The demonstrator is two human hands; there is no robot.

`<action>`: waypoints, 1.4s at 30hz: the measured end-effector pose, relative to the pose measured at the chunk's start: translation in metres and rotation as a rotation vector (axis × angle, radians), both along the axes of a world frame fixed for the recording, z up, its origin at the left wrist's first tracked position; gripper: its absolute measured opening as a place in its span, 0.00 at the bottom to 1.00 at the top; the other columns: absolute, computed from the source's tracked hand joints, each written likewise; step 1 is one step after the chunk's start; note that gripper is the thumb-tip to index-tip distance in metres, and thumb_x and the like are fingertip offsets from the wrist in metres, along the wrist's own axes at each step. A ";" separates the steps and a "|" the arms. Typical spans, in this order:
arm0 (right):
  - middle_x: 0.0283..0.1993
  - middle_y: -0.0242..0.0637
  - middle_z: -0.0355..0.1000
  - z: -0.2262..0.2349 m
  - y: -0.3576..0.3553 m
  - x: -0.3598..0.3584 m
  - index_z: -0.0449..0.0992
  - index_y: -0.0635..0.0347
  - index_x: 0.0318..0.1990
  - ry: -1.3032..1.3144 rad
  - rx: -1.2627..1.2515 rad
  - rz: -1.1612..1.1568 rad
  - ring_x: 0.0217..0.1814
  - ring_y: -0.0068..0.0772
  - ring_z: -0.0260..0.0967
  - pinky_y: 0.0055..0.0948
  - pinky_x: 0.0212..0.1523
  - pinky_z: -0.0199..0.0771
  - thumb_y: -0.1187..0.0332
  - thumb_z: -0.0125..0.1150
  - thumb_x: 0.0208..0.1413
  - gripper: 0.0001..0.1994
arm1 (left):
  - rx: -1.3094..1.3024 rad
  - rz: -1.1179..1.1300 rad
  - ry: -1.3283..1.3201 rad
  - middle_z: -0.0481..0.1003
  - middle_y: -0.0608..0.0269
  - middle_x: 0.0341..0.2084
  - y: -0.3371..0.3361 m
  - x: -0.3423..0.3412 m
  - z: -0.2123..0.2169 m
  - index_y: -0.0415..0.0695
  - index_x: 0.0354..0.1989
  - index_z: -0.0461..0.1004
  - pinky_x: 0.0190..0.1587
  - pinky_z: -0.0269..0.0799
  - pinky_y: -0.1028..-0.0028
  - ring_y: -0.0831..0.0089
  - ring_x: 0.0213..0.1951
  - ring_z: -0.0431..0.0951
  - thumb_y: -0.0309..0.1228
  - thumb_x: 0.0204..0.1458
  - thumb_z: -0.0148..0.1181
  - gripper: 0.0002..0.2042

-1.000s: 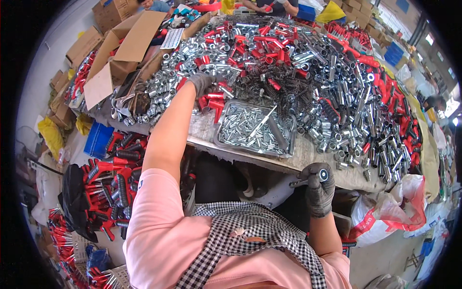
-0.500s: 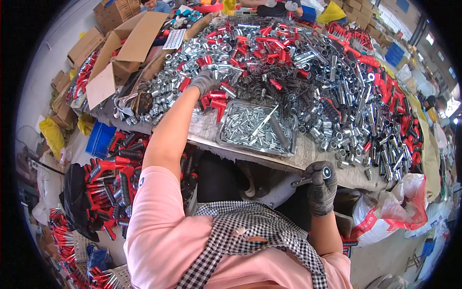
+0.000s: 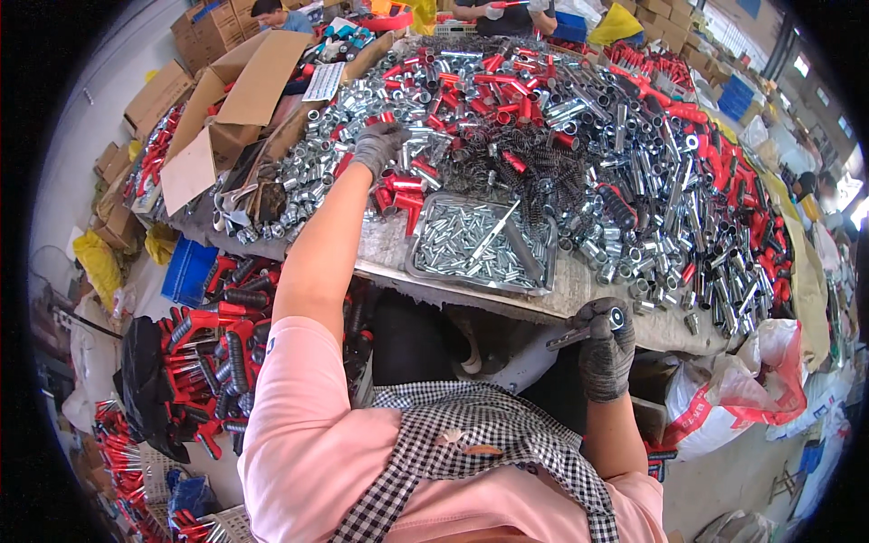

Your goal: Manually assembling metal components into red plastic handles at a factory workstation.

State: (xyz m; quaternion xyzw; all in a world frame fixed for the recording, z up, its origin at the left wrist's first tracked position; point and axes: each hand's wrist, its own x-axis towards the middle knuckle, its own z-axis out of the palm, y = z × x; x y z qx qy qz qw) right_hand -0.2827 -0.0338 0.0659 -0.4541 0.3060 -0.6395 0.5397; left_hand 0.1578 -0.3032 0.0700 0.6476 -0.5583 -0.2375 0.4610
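My left hand point(image 3: 378, 149), in a grey glove, reaches over a heap of silver metal collars point(image 3: 319, 167) and short red sleeves point(image 3: 404, 184). Its fingers are loosely spread over the parts, with nothing visible in them; the fingertips are partly hidden. At the front edge of the table, my right hand point(image 3: 605, 357), also gloved, is closed around a dark metal tool part point(image 3: 568, 339) whose round end shows above the fingers. Between the two hands lies a clear tray point(image 3: 418, 265) of small silver pins, with a white-handled screwdriver-like tool point(image 3: 493, 231) on top.
Dark coil springs point(image 3: 543, 167) lie behind the tray, and metal tubes point(image 3: 634, 172) fill the right side. An open cardboard box point(image 3: 262, 77) stands at the left. Red-and-black handles point(image 3: 237, 353) are piled below it. A white-and-red sack point(image 3: 733, 389) is at the right. Another person point(image 3: 507, 18) works opposite.
My left hand has shifted slightly up and left over the heap, its fingers less bent. My right hand keeps the dark part in nearly the same place. The person opposite now shows a red item in hand.
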 end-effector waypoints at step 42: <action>0.43 0.45 0.75 0.009 0.015 -0.009 0.67 0.61 0.56 1.046 -0.194 0.299 0.45 0.39 0.75 0.30 0.44 0.75 0.68 0.69 0.40 0.31 | -0.230 -1.198 -0.480 0.74 0.52 0.29 0.251 -0.243 -0.005 0.43 0.41 0.72 0.37 0.71 0.60 0.55 0.34 0.76 0.44 0.47 0.57 0.19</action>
